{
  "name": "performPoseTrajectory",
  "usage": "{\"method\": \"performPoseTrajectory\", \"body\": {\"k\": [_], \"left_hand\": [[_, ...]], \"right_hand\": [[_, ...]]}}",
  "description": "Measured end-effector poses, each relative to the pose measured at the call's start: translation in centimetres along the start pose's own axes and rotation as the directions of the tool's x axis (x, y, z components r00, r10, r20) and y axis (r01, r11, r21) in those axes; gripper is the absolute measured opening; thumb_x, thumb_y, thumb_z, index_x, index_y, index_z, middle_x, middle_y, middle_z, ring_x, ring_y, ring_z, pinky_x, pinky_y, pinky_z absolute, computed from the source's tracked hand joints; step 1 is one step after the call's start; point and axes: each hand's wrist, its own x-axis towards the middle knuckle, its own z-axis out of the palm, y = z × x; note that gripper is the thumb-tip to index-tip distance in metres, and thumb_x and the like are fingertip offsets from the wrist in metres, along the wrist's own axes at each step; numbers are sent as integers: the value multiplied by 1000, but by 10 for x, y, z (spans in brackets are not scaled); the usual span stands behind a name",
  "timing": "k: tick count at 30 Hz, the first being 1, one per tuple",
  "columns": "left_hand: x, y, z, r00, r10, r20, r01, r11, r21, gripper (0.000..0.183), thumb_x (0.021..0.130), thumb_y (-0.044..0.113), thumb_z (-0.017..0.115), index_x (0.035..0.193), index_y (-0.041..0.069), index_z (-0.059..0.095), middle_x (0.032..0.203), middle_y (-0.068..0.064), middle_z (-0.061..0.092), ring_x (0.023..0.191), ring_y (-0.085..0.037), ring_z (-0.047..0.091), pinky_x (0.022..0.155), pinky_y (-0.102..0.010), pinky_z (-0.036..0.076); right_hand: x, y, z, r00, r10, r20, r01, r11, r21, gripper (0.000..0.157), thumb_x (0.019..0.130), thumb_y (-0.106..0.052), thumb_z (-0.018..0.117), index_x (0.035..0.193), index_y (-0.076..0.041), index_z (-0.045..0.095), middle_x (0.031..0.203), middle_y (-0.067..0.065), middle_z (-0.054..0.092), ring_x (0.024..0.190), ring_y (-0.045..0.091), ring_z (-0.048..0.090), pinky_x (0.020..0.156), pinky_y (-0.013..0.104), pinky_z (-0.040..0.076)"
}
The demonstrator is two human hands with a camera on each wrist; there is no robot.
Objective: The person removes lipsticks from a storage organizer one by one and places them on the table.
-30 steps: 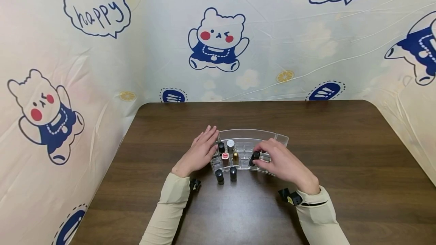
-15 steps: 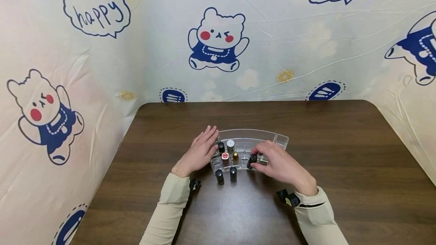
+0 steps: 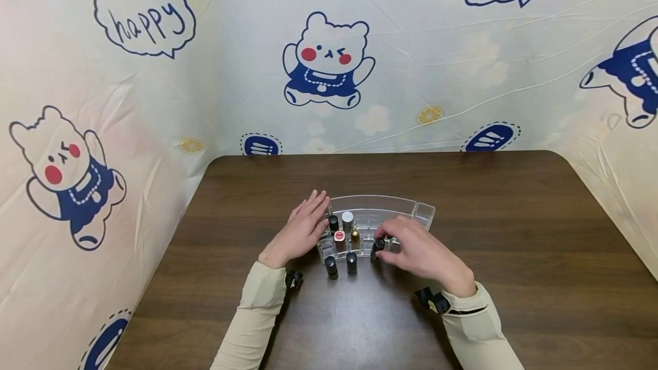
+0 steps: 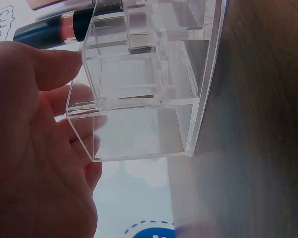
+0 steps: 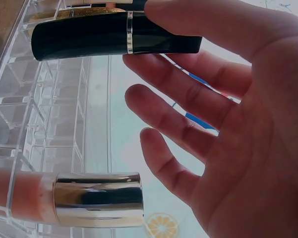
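My right hand pinches a black lipstick tube with a silver band between thumb and fingers, close over the front of a clear tiered acrylic organizer. My left hand rests with straight fingers against the organizer's left end; the thumb lies along its wall in the left wrist view. On the left side, the organizer holds a black-capped tube, a white-topped tube, a red-topped lipstick and a gold tube. A shiny-capped pink tube stands in a slot beneath my right hand.
Two black lipstick tubes stand upright just in front of the organizer, on the left. The dark wooden table reaches back to a printed cloth that also hangs at both sides.
My right hand has moved a little left and toward me, carrying the black lipstick from over the slots to the organizer's front edge. The left hand has stayed in place.
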Motion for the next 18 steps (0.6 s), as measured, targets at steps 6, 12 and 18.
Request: {"method": "performPoseTrajectory", "body": {"k": [6,12,18], "left_hand": [[0,0,-1,1000,-5,8,5,1000,-8,54,102,27,44,149,3,33,159,-14,26,150,-30,14,120,-53,18],[-1,1,-1,1000,-4,9,5,1000,-8,54,102,27,44,149,2,33,159,-14,26,150,-31,16,120,-52,16],[0,1,-1,1000,-6,9,6,1000,-11,54,102,27,44,149,3,33,160,-13,25,150,-30,15,120,-52,17]], "right_hand": [[1,-1,2,1000,-7,2,7,1000,-5,22,81,-24,77,98,-16,67,95,-7,66,94,16,59,83,35,49],[1,-2,4,1000,-26,16,26,1000,-2,21,81,-22,76,99,-16,66,95,-7,66,93,14,60,81,34,50],[1,-2,6,999,-20,37,20,1000,-2,20,82,-22,76,99,-17,66,94,-7,65,90,15,59,78,32,48]]}}
